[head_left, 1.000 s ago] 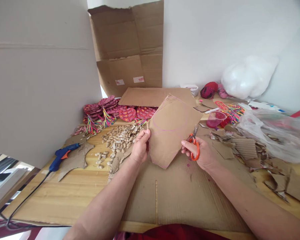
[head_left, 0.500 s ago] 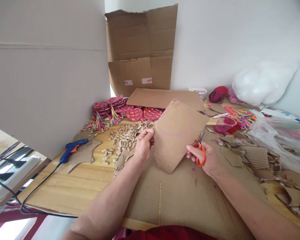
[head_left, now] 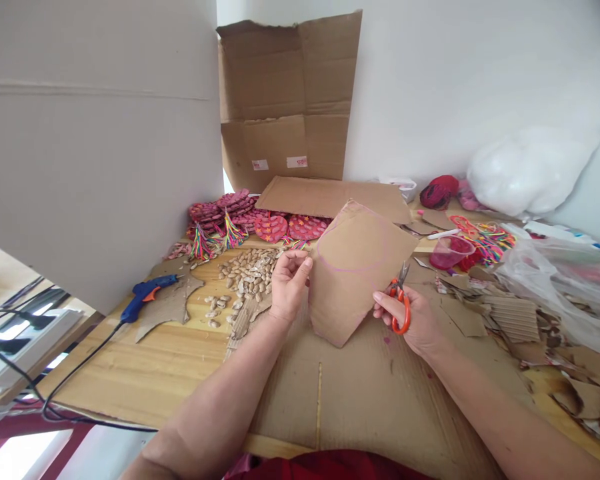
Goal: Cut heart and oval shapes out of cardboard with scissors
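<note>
Over the counter (head_left: 145,373), left hand (head_left: 287,285) pinched the cardboard piece (head_left: 353,270) by its left edge, holding it tilted up. Right hand (head_left: 410,319) had its grip closed round the orange scissors (head_left: 400,303) at the right edge, blades barely apart. Seeds (head_left: 247,273) crowded left; scraps (head_left: 510,313) right.

Two hands, one cardboard piece (head_left: 356,267), one pair of orange scissors (head_left: 401,308), one blue glue gun (head_left: 145,296), one pink cup (head_left: 449,251), two plastic bags (head_left: 530,170).
</note>
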Tool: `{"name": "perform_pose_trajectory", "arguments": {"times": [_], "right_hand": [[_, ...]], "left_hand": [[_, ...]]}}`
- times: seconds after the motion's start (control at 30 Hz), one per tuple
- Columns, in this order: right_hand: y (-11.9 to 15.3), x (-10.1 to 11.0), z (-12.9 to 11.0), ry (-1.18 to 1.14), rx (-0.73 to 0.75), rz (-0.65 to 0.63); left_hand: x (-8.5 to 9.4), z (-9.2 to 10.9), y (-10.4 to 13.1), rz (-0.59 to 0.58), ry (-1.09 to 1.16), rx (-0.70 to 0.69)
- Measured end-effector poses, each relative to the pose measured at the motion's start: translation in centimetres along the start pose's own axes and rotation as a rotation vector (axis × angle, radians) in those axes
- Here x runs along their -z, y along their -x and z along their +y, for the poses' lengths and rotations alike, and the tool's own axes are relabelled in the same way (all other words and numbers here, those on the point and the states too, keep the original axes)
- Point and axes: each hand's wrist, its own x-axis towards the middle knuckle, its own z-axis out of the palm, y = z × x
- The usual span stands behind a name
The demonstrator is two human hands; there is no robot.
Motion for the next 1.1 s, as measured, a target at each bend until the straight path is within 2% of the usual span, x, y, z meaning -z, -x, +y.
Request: {"name": "perform_pose_trajectory", "arguments": {"times": [0.07,0.23,0.67,1.1], "right_hand": [[0.01,-0.04,-0.05,-0.002,-0.003,0.002],[-0.03,0.04,0.09,-0.014,-0.005,0.006],[0.05,0.02,-0.04,-0.018,-0.010,0.020],[0.04,0.09,-0.01,-0.012,-0.023,0.005]], "left_hand": [[-0.01,-0.26,-0.11,-0.005,-0.027,-0.039],[0.13,-0.71,-0.44,0.011,-0.059,-0.035],[0.20,-0.65,-0.50,0.040,-0.107,-0.081],[0.04,-0.31,-0.25,-0.030,-0.089,-0.165]]}}
